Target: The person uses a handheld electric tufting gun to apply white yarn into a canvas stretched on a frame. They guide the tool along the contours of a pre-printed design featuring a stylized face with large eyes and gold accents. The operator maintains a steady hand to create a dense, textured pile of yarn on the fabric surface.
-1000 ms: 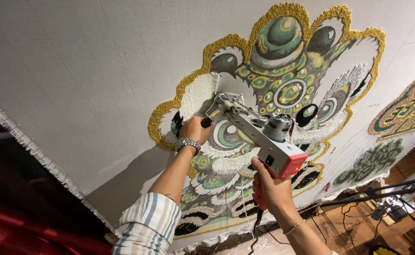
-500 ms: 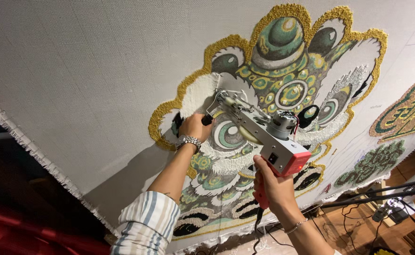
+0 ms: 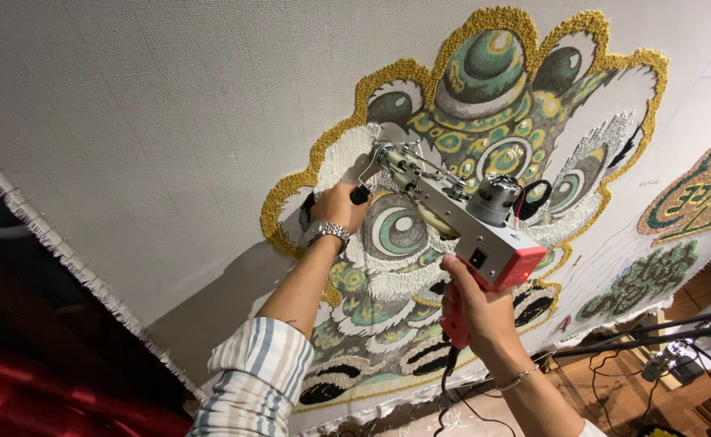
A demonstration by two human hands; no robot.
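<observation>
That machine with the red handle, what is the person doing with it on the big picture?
A person holds a tufting gun against a stretched grey cloth. The right hand grips its red handle, and the left hand holds the black knob at the front. The tip presses into a white patch of a fluffy green, gold and white lion-face design. Much of the design is already filled with yarn.

The left hand (image 3: 341,209) has a silver metal watch (image 3: 326,232) at the wrist and a rolled, blue-and-tan striped white sleeve (image 3: 250,380); the right hand (image 3: 475,311) has a thin chain bracelet (image 3: 515,379).
</observation>
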